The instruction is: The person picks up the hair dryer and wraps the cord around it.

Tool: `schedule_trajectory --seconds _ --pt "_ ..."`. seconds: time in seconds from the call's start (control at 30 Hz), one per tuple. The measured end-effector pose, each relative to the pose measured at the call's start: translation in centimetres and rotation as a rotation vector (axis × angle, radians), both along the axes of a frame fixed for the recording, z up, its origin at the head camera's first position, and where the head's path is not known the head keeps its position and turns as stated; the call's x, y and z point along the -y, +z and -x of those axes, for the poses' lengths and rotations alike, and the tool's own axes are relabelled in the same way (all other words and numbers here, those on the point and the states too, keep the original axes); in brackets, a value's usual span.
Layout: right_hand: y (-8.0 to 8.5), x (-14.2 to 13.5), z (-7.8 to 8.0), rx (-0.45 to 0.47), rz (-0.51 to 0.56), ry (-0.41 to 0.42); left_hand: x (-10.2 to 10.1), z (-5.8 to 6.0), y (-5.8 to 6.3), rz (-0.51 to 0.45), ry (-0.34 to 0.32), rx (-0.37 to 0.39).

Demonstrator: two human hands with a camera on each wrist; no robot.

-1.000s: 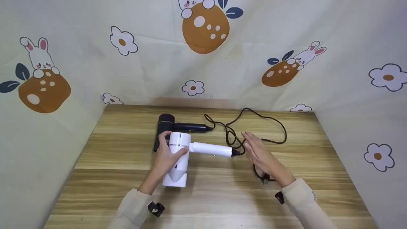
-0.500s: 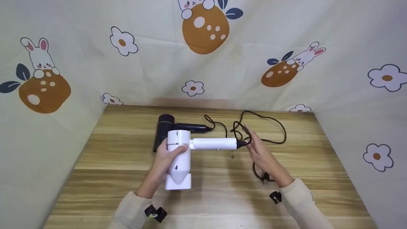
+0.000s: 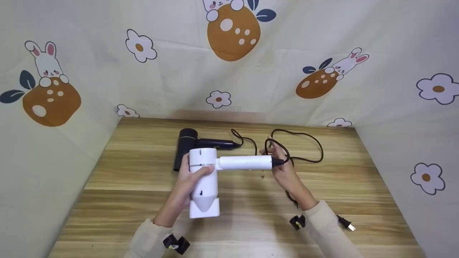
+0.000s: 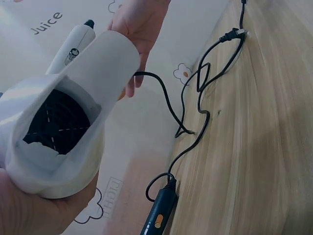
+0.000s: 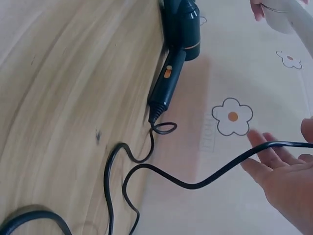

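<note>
My left hand [image 3: 184, 184] grips the barrel of a white hair dryer [image 3: 205, 184], thumb across its side. The dryer is held above the table, its handle [image 3: 245, 162] pointing right. In the left wrist view the white nozzle [image 4: 90, 105] faces the camera, showing a dark opening. My right hand [image 3: 285, 175] is at the handle's cord end, fingers loosely extended. In the right wrist view the black cord [image 5: 195, 185] runs across its fingers, which are not curled round it. Behind the white dryer lies a black hair dryer [image 3: 186, 138], partly covered by it.
The black dryer's cord [image 3: 245, 138] and further loops [image 3: 321, 147] trail over the right back of the wooden table [image 3: 143, 179]. A two-pin plug [image 3: 346, 223] lies beside the right sleeve. A patterned cloth [image 3: 172, 71] hangs round the back and sides.
The white dryer's handle has swung level and shifted right. My right hand has turned and come in beneath the cord end. The plug has shifted right and nearer.
</note>
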State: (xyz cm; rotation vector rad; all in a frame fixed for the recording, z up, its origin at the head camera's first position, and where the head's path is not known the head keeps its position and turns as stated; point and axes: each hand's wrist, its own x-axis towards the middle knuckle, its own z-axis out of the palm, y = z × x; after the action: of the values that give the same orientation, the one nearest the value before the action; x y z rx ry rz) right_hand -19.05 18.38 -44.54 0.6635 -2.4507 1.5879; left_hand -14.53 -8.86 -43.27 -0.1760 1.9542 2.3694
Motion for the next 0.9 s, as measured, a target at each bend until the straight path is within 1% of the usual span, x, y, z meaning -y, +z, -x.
schedule_trajectory --seconds 0.07,0.17,0.2,0.27,0.37,0.47,0.53,0.6,0.73,0.9 --pt "-0.2 0.3 -0.2 0.013 -0.05 -0.042 -0.1 -0.1 0.0 0.002 0.007 -0.012" --pt "-0.7 0.8 -0.7 0.003 -0.133 -0.093 -0.1 -0.2 0.1 0.015 0.02 -0.025" --pt "-0.8 0.9 -0.9 0.012 -0.157 -0.098 -0.2 -0.2 0.1 0.015 0.025 -0.029" --pt "-1.0 1.1 -1.3 0.003 -0.223 -0.114 -0.2 -0.2 0.1 0.011 0.038 -0.038" --pt "-1.0 1.3 -1.8 -0.066 -0.358 -0.107 -0.1 -0.1 0.1 0.008 0.068 -0.051" --pt "-0.9 1.4 -2.1 -0.196 -0.49 -0.063 0.0 0.0 0.0 0.028 0.099 -0.057" --pt "-0.8 1.3 -2.3 -0.282 -0.557 -0.038 0.1 0.0 -0.2 0.056 0.114 -0.061" --pt "-0.6 1.1 -2.6 -0.346 -0.612 -0.026 0.2 0.0 -0.3 0.086 0.118 -0.072" --pt "0.2 0.8 -3.2 -0.432 -0.688 -0.019 0.3 0.0 -0.3 0.157 0.113 -0.119" --pt "1.9 0.2 -4.1 -0.464 -0.688 0.01 0.6 0.0 -0.4 0.22 0.091 -0.172"
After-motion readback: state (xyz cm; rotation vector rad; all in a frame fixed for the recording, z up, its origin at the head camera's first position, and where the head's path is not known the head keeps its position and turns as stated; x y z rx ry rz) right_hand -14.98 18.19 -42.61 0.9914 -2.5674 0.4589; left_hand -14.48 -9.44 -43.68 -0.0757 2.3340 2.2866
